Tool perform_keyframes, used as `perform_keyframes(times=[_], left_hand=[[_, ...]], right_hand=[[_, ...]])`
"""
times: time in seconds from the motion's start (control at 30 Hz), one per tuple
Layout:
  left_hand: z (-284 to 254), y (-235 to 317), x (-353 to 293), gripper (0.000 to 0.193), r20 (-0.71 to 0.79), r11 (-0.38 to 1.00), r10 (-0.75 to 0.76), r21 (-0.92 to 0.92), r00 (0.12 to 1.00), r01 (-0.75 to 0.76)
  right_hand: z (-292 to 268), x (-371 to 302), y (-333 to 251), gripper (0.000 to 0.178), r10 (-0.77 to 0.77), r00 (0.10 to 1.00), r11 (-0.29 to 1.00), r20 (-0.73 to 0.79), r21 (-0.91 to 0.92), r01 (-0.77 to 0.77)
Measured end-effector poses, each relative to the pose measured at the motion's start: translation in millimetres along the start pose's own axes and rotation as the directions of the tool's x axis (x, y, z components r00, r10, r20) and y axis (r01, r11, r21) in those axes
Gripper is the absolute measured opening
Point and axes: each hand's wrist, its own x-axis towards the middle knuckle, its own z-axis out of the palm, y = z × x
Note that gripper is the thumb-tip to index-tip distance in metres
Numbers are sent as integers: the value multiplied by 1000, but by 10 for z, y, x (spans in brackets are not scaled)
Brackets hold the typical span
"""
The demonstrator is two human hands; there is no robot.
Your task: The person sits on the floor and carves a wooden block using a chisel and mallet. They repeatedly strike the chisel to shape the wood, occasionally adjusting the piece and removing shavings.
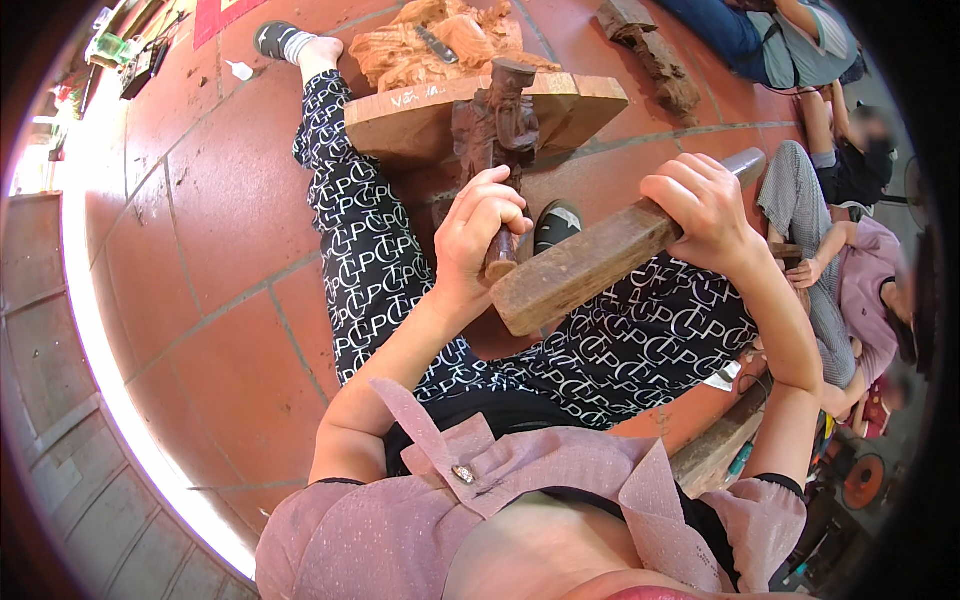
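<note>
**Head view: left hand [480,225] on round wooden handle [501,258], right hand [705,210] on wooden block [590,265]**

Starting far left: can see green see-through item [110,47], kind unclear, near dark tray-like item [148,68]. Can't read contents of either, too small. Next, on red floor tiles [215,250], can see small white piece [240,70]. Moving right: patterned trousers [360,230] on spread legs, then orange carving [430,25] with dark flat tool [436,45] lying on it. Just nearer than carving: pale slab [430,112]. Can't tell if joined.

Mid-frame: got left hand clamped round handle, butt end toward camera. Can't see working end. Just beyond, in front of slab: dark carved figure [510,120].

Right of that: got right hand clamped round block's narrower far end. Apart from left hand, with block's near end just beside handle butt; can't confirm contact. Above right hand: rough dark log [650,55] on tiles.

Far right: seeing seated co-worker [868,265] in pink top, with one hand at dark wood piece [787,255].
</note>
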Motion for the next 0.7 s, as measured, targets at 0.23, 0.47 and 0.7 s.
perform_keyframes(times=[0.23, 0.47, 0.7], left_hand=[[18, -14, -42, 20, -13, 999, -6, 38, 1000, 7], [8, 1, -46, 19, -5, 999, -15, 28, 1000, 15], [10, -21, 0, 18, -53, 1000, -8, -16, 999, 7]], right_hand=[[5, 8, -10, 35, -8, 1000, 1000, 8, 10, 8], [-5, 16, -1, 35, -16, 999, 1000, 29, 16, 16], [2, 22, -3, 36, -24, 999, 1000, 33, 17, 23]])
